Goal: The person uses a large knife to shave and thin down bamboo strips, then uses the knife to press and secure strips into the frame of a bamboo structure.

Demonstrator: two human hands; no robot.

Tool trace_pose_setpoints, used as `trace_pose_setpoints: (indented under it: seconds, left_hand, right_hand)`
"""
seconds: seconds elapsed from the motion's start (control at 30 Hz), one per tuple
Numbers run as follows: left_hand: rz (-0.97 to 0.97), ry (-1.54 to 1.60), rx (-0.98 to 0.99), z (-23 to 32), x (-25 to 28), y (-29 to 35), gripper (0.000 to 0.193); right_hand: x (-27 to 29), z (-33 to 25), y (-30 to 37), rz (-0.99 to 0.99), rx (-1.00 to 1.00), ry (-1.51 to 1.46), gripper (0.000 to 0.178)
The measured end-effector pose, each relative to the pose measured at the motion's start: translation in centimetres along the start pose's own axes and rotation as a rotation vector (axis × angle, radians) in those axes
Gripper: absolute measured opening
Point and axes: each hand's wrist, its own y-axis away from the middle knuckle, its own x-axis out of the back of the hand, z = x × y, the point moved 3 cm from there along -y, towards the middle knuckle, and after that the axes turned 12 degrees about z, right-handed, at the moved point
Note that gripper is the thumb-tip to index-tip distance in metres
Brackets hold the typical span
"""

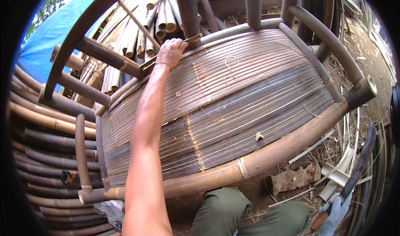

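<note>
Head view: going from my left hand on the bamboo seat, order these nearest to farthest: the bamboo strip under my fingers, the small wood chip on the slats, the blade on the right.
From the left hand:
1. Bamboo strip, under the fingers at the seat's far edge.
2. Wood chip, on the slats, toward the near right.
3. Blade, far right, beyond the seat, held by the gloved right hand.

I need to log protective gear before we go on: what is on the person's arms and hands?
The left hand and its forearm are bare: no glove, no sleeve, no watch or band in view. The right hand, at the lower right edge, wears a light blue-grey fabric work glove that covers the fingers; its arm is out of the picture. Dark green trousers show at the bottom.
</note>
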Motion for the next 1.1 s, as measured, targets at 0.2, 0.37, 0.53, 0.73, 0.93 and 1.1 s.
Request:
trace_pose_setpoints:
  seconds: [0.2, 0.37, 0.53, 0.73, 0.93, 1.1]
  left_hand:
    - [-0.176, 0.143, 0.165, 2.9, 3.5, -0.4, 0.030]
    - [-0.226, 0.164, 0.145, 0.9, 4.9, 0.7, 0.029]
    - [-0.242, 0.223, 0.158, 3.7, 3.9, -1.3, 0.031]
    - [-0.228, 0.196, 0.124, 1.9, 4.4, -0.3, 0.029]
    - [-0.225, 0.228, 0.122, 1.5, 4.2, -0.7, 0.025]
    - [-0.200, 0.238, 0.107, 2.0, 3.8, -0.6, 0.025]
  right_hand:
    - [-12.8, -12.3, 0.5, -0.221, 0.076, -0.203, 0.090]
    - [-30.2, -18.8, 2.6, -0.763, 0.197, -0.190, 0.080]
    - [-41.2, -17.6, 6.9, -0.261, 0.489, -0.287, 0.075]
    - [-42.4, -18.9, 9.3, -0.546, 0.194, -0.217, 0.077]
    - [-44.0, -16.6, 10.7, -0.550, 0.430, -0.177, 0.076]
    - [-44.4, -16.5, 11.1, -0.372, 0.433, -0.070, 0.075]
